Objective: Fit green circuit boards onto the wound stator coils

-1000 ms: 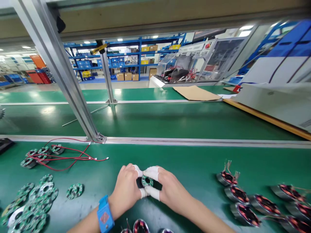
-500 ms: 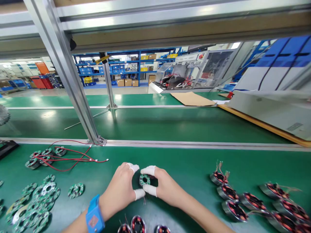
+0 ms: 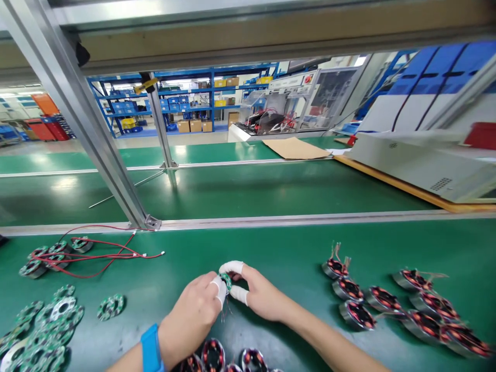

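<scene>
A small green ring-shaped circuit board (image 3: 227,280) sits between my hands, low over the green bench, with thin wire ends hanging beneath it. My right hand (image 3: 263,295), white covers on thumb and forefinger, grips the piece from its right side. My left hand (image 3: 195,304), also with white finger covers and a blue wristband, pinches at the board's left side and hides part of it. Whether the board is seated on a copper-wound stator cannot be made out. Just below, several copper-wound stators (image 3: 213,355) lie at the bench's near edge.
To the left are a pile of ring boards (image 3: 46,325), one separate pair of boards (image 3: 110,307) and stators with boards and red wires (image 3: 58,256). More copper-wound stators (image 3: 383,300) stand at right. An aluminium post (image 3: 89,124) rises at back left.
My left fingers have closed in from beside the board onto its left side, covering part of it. My right hand keeps its grip. The whole view has shifted slightly.
</scene>
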